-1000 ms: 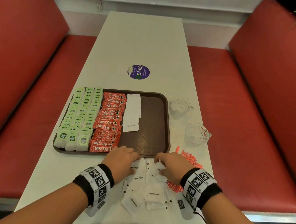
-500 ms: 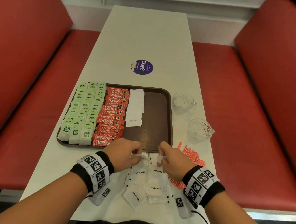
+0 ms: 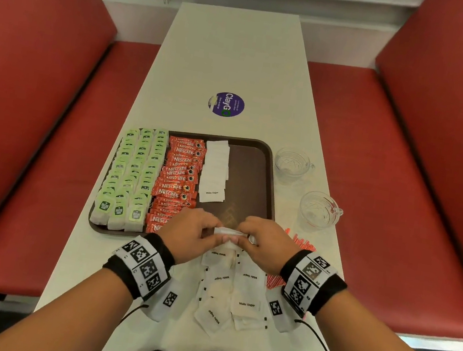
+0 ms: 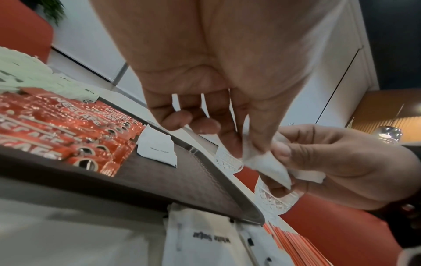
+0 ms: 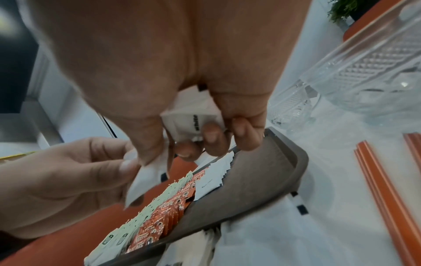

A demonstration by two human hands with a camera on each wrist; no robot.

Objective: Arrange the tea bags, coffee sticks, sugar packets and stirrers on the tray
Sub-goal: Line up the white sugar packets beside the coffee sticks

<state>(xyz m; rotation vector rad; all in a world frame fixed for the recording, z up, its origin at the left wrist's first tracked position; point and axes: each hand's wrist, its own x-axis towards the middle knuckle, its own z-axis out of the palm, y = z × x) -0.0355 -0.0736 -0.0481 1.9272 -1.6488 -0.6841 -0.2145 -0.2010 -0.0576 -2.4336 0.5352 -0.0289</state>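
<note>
- Both hands have risen off the loose sugar packets [image 3: 236, 293] at the near edge of the worktop [image 3: 233, 55], where a second ago they were pressed down; they now meet just above the tray's near rim.
- The left hand [image 3: 190, 233] pinches one end of a lifted sugar packet [image 3: 228, 232] between thumb and fingertips; the right hand [image 3: 266, 245] pinches the other end, with a second packet tucked under its curled fingers in the right wrist view; both grips are therefore closed on sugar, neither idle.
- Tray [image 3: 271, 181] state: tea bags [image 3: 131, 172] fill the left columns; coffee sticks [image 3: 177, 179] stand beside them; a sugar row [image 3: 214, 169] runs from the far rim to about midway, its near half bare; the right strip of the tray is bare.
- Stirrers [image 3: 298, 242] lie off the tray at the worktop's right edge, untouched; two glass cups [image 3: 306, 186] stand beyond them.
- Judgement: the pick-up is done and placement is next; the packet likely extends the sugar row towards the near rim.
- Outstanding: most of the sugar pile and all stirrers.
- Risk: thin packets may slip or overlap unevenly when laid.
</note>
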